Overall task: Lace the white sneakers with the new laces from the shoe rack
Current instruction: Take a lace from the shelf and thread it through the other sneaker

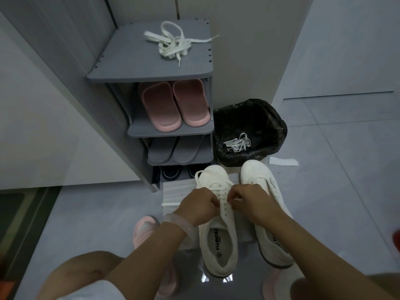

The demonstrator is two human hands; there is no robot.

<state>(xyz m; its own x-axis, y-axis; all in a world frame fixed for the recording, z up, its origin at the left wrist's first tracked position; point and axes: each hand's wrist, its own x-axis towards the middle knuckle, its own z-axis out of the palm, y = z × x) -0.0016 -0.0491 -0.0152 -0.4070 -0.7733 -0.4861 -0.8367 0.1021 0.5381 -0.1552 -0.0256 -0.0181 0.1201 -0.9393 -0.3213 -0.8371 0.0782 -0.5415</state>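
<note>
Two white sneakers stand side by side on the floor in front of me. The left sneaker (217,239) is partly laced with a white lace (202,176) that loops out over its toe. My left hand (198,205) and my right hand (249,199) meet over its eyelets, and each pinches a part of that lace. The right sneaker (263,182) shows no lace; my right forearm hides much of it. A second white lace (173,43) lies in a loose tangle on top of the grey shoe rack (151,70).
The rack holds pink slippers (173,105), grey slippers (175,151) and dark shoes on its lower shelves. A black-lined bin (249,131) right of it contains a bundle of white laces (237,145). White paper (173,191) lies under the sneakers. My pink-slippered feet flank them.
</note>
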